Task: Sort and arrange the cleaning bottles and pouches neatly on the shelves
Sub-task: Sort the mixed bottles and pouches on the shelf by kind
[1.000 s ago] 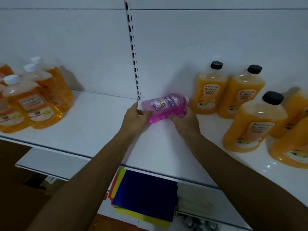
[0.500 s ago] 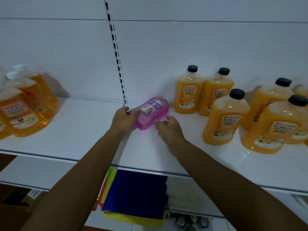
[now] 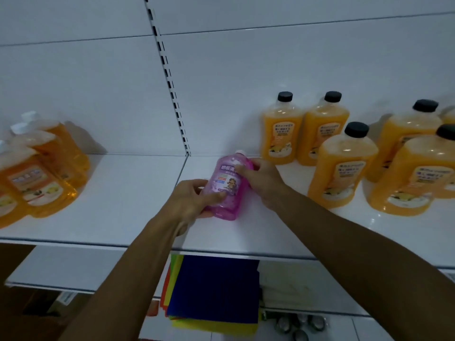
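- The pink bottle (image 3: 227, 187) sits mid-shelf (image 3: 128, 193), tilted, cap toward the back wall, between both hands.
- The left hand (image 3: 190, 201) grips its lower body.
- The right hand (image 3: 262, 179) clasps its upper side, beside the orange bottles (image 3: 341, 168).

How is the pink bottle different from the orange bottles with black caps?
The pink bottle is smaller than the orange bottles with black caps. It is held tilted by the left hand and right hand, while they stand upright on the shelf, untouched. Its cap looks pale; theirs are black. Both are see-through, labelled and filled with liquid.
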Available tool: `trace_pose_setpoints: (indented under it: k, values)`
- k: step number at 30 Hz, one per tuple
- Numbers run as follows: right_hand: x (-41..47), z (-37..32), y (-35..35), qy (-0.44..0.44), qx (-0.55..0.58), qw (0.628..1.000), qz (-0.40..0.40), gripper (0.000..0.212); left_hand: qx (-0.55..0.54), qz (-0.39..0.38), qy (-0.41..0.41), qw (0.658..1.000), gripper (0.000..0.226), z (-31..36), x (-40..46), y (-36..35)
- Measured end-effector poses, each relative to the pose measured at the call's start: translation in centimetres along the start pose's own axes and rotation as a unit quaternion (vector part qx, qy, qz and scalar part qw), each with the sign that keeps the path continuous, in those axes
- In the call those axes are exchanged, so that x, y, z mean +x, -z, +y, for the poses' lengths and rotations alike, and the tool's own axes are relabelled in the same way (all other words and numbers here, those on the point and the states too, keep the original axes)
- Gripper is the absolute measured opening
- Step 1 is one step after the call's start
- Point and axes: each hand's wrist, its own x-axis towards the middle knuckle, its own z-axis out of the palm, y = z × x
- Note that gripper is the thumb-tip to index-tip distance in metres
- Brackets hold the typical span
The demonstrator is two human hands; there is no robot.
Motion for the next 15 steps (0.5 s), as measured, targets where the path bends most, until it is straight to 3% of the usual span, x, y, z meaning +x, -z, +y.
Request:
trace_pose_setpoints:
  k: [3,7,15]
  values:
    - [-2.0,-0.8,0.3,0.032,0.050,0.998,-0.032,0.027,-0.024,-0.015,0.000,1.000,0.041,-0.4,-2.3,-0.4]
    - [-5.4,-1.2,2.2,0.085,0.025,0.995,-0.052,0.039,-0.042,-0.010,-0.011,0.999,0.057,-1.1,-5.7,-2.3]
    - [-14.2,-0.8,12.3,0.157,-0.018,0.987,-0.025,0.049,-0.040,-0.037,-0.056,0.997,0.060,-0.4,-13.4,-12.4]
